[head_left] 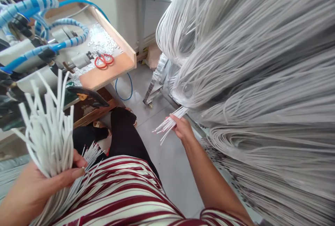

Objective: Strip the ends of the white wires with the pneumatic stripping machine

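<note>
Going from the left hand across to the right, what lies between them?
In the head view: wire ends beside the left hand, the striped shirt and black trousers, then grey floor before the wires in the right hand.

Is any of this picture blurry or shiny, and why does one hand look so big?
In the head view, the big grey cable bundles look soft and smeary toward the right edge; in the head view, the floor shows pale, glossy patches; in the head view, the left hand looks bigger than the right hand, probably because it's nearer the camera.
</note>
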`<state>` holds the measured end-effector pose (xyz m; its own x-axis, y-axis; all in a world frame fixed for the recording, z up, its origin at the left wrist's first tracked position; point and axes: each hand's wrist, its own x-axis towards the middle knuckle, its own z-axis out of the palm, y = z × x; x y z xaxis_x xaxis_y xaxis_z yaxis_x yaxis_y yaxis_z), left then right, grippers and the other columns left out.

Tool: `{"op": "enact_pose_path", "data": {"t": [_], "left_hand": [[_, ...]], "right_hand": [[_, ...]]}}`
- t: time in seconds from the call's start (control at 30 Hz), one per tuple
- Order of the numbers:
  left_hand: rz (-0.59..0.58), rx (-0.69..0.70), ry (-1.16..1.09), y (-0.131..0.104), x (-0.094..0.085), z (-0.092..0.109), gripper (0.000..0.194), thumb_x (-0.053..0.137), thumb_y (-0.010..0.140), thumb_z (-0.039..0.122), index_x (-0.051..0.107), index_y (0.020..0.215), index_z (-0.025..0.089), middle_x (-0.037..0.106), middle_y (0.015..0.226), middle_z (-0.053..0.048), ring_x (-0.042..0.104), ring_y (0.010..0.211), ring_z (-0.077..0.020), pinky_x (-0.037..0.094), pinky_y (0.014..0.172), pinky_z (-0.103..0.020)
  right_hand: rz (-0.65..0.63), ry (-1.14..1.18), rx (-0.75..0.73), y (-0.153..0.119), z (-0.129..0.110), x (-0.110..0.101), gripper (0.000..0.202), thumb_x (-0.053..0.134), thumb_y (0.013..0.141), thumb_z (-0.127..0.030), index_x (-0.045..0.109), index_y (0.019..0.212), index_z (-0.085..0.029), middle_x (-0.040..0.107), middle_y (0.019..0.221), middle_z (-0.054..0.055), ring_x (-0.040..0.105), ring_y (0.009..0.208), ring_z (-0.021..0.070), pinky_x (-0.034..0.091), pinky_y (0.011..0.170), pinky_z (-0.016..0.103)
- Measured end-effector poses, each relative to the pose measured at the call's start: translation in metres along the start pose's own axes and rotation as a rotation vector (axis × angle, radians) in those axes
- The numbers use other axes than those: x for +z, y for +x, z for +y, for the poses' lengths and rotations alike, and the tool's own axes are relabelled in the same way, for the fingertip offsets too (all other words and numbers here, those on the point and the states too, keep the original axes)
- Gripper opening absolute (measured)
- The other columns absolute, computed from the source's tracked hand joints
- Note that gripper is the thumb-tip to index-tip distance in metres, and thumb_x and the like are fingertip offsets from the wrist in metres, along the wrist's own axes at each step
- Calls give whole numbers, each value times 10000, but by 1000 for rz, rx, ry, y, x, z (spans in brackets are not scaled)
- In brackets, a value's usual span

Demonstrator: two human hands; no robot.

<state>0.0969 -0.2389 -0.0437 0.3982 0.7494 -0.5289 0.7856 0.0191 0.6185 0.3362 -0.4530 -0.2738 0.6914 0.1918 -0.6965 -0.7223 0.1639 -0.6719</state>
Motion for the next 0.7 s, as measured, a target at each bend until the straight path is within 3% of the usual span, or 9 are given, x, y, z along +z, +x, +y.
{"op": "enact_pose_path", "data": {"t": [0.37, 0.7], "left_hand": [[-125, -30, -69, -6, 6, 9, 257, 753, 433, 341, 619, 620, 227, 610, 589, 41, 465, 502, -133, 372, 460, -251], [-266, 19, -72, 9, 11, 5, 263, 734, 489, 282, 589, 673, 164, 623, 610, 29, 461, 441, -97, 352, 416, -224]], "right_hand": [[-68, -82, -5, -23, -3, 2, 153, 706, 582, -226, 583, 601, -136, 634, 501, 33, 595, 445, 184, 517, 397, 304], [14, -74, -85, -37, -7, 5, 166, 714, 547, -224, 568, 580, -152, 605, 460, -8, 558, 408, 149, 485, 371, 261]]}}
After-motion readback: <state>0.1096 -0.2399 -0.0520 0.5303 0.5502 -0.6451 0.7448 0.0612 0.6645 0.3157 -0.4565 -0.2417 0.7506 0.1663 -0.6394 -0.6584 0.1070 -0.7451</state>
